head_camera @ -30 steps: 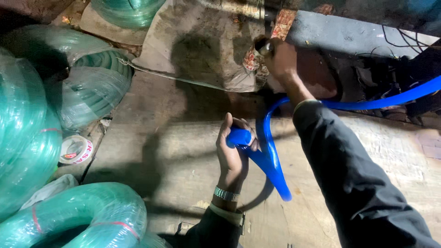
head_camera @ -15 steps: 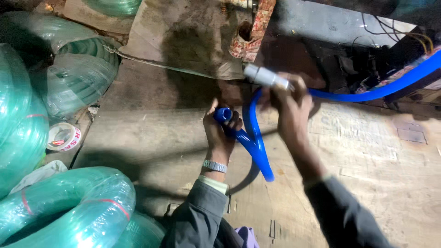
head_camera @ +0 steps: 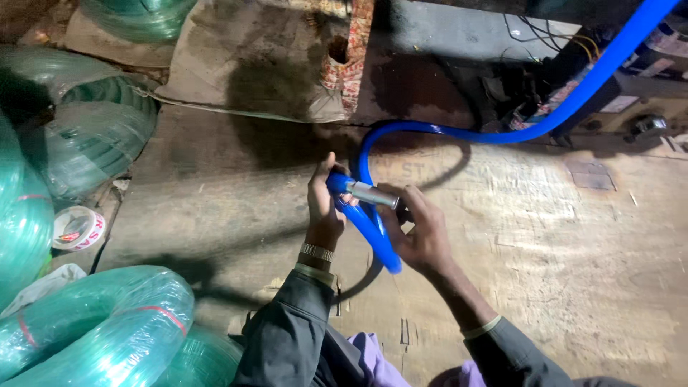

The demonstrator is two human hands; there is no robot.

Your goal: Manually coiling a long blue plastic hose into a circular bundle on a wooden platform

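Gripping blue hose (head_camera: 430, 132) end with left hand (head_camera: 324, 204), metal fitting (head_camera: 373, 193) with right hand (head_camera: 423, 233); dusty floor (head_camera: 559, 251) beneath hose, green coils (head_camera: 93, 326) nearby.

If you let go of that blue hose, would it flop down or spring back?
The blue hose curves smoothly without kinking, so it is probably springy, not limp. The left hand and right hand pinch its fold, so it would likely spring open. It looks smooth, maybe slippery.

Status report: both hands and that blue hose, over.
Left hand gripping blue hose end. Right hand holding silver metal tube at that end. Hose loops over the floor, nothing blocking; green hose coils lie apart, left.
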